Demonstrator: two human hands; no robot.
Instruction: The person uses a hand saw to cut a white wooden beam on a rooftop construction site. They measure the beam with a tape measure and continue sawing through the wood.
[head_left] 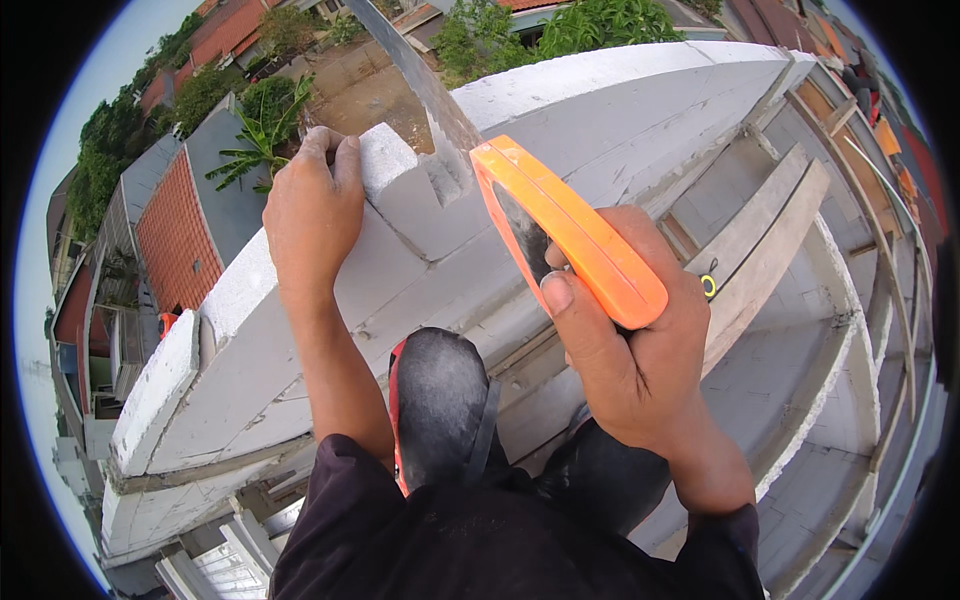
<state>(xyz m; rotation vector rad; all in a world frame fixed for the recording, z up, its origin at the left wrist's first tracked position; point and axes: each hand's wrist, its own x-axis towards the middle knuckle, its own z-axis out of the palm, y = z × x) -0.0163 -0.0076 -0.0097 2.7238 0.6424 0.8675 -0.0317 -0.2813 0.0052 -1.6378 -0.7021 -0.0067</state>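
On the far left, green trees [98, 165] stand beyond an orange tiled roof [180, 235]. Nearer in, a rough white slab [155, 390] rests at the left end of a pale block wall [235, 345]. The left hand [318, 185] comes up from the lower edge to the top of the wall, its fingers bent over and out of sight at the tips, so I cannot tell whether they pinch anything. Just beside it, on its right, a small white block [388, 165] stands up from the wall, with a stepped notch on its right side. Below, a dark trouser knee [445, 395] with pale dust faces the wall. The saw [590, 240] has its metal blade slanting up and away to the left, past the notch; whether its teeth touch there is unclear. Its orange handle lies right of the notch, in the right hand [645, 330], which is wrapped around it with the thumb on the near side. Further right, wooden planks [770, 240] lie side by side, with a small yellow ring [709, 286] at their left edge.
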